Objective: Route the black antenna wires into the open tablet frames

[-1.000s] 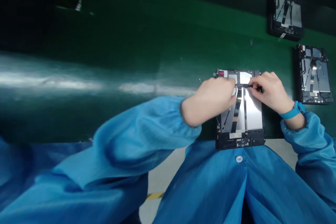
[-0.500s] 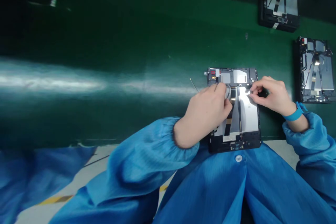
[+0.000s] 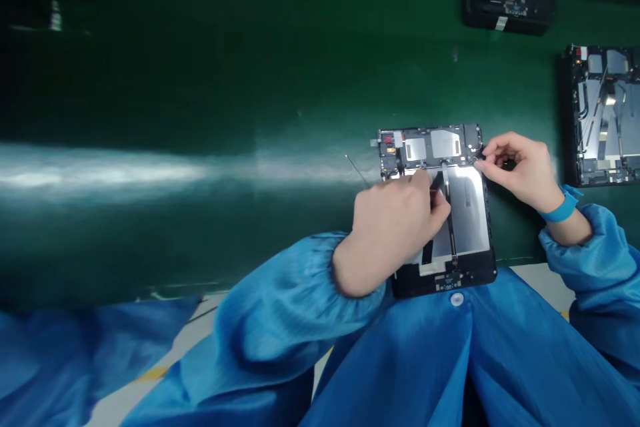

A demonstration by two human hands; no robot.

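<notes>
Device point(image 3: 469, 220) at near edge of table point(image 3: 250, 93); left hand point(image 3: 395, 220) bunched over dark ribbon point(image 3: 439, 181), right hand point(image 3: 524, 170) nearly pinched at device's upper right edge, grips unclear: best steady lightly, avoid creasing ribbon.

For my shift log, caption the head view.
Left hand over an opened device, right hand at its edge, green tabletop beneath.

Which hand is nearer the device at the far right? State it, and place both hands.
Right. The right hand is left of that device, apart from it; the left hand is farther left, over the open unit before the person.
</notes>
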